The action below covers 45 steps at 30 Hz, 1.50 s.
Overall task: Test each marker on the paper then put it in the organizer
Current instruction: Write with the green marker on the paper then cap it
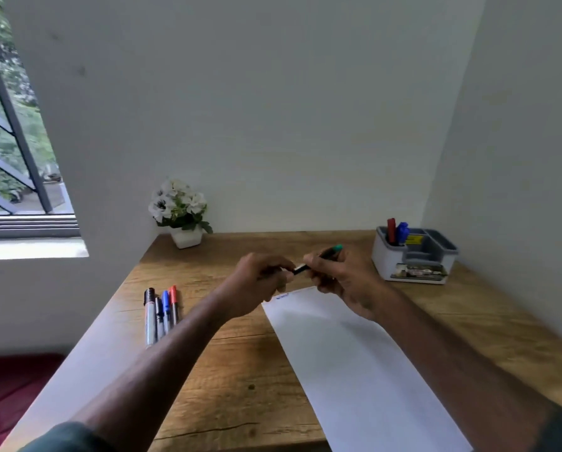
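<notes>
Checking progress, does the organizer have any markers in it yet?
Yes. A red marker and a blue marker stand upright in the organizer's back-left compartment.

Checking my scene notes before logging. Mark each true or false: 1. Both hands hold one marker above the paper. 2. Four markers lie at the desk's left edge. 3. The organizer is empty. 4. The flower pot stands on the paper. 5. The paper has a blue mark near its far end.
1. True: the left hand and right hand hold the green-ended marker over the paper.
2. True: four markers lie there.
3. False: the organizer holds a red and a blue marker.
4. False: the flower pot stands in the desk's far left corner, off the paper.
5. True: blue mark.
</notes>
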### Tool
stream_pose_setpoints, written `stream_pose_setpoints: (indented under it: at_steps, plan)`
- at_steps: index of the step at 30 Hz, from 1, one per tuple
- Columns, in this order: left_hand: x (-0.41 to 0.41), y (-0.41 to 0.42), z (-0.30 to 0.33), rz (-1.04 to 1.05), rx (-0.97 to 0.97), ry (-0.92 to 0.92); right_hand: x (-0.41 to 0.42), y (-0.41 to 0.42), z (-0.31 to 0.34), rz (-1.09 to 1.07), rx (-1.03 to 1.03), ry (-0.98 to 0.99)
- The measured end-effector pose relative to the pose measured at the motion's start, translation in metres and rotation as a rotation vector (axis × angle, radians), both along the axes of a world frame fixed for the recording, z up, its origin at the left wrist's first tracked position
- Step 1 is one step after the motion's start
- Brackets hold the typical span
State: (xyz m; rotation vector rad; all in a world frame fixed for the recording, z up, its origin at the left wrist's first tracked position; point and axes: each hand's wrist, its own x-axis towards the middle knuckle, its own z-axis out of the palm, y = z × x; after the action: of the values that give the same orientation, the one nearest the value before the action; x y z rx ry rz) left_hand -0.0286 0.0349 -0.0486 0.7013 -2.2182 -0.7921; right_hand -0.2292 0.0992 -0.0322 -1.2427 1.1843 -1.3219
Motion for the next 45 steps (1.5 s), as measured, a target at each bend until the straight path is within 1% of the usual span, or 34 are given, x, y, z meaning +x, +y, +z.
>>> stream_pose_setpoints:
  at_steps: [2, 3, 11, 15, 17, 19, 21, 24, 26, 29, 31, 34, 36, 39, 43, 45]
  plan:
    - [-0.008, 0.002, 0.002, -0.090, 0.057, -0.018, -0.002, 0.001, -0.004, -0.030, -0.005, 0.077]
    - [-0.010, 0.003, 0.003, -0.129, 0.079, -0.028, -0.004, 0.001, -0.005, -0.051, -0.007, 0.079]
    - [-0.022, -0.002, 0.014, -0.320, 0.209, -0.033, -0.018, -0.001, -0.007, -0.048, -0.064, -0.037]
    - [-0.027, -0.010, 0.015, -0.356, 0.282, -0.052, -0.027, -0.001, -0.010, -0.026, -0.119, -0.065]
    - [-0.027, -0.013, 0.015, -0.405, 0.356, -0.049, -0.030, 0.000, -0.011, 0.002, -0.153, -0.084]
    - [-0.026, -0.014, 0.015, -0.463, 0.471, -0.026, -0.036, -0.001, -0.011, 0.034, -0.172, -0.108]
    - [-0.024, -0.014, 0.010, -0.477, 0.546, 0.006, -0.043, 0.000, -0.012, 0.054, -0.180, -0.127]
    - [-0.022, -0.017, -0.002, -0.342, 0.494, 0.024, -0.052, -0.001, -0.014, 0.006, -0.193, -0.144]
    - [-0.021, -0.021, -0.005, -0.191, 0.339, -0.009, -0.057, -0.004, -0.016, -0.087, -0.208, -0.160]
    - [-0.018, -0.032, -0.008, 0.078, 0.046, -0.144, -0.064, -0.007, -0.020, -0.250, -0.267, -0.151]
    - [-0.015, -0.039, -0.009, 0.187, -0.043, -0.283, -0.058, -0.008, -0.024, -0.322, -0.268, -0.075]
    - [-0.016, -0.040, -0.008, 0.176, -0.038, -0.471, -0.038, -0.007, -0.034, -0.281, -0.156, 0.055]
    - [-0.018, -0.037, -0.007, 0.118, 0.003, -0.539, -0.027, -0.005, -0.040, -0.226, -0.079, 0.142]
    - [-0.019, -0.036, -0.009, 0.057, 0.045, -0.637, -0.023, 0.000, -0.045, -0.200, -0.069, 0.298]
    - [-0.018, -0.037, -0.009, 0.053, 0.049, -0.660, -0.026, -0.011, -0.044, -0.286, -0.106, 0.498]
    - [-0.018, -0.036, -0.009, 0.046, 0.046, -0.659, -0.028, -0.020, -0.042, -0.317, -0.100, 0.533]
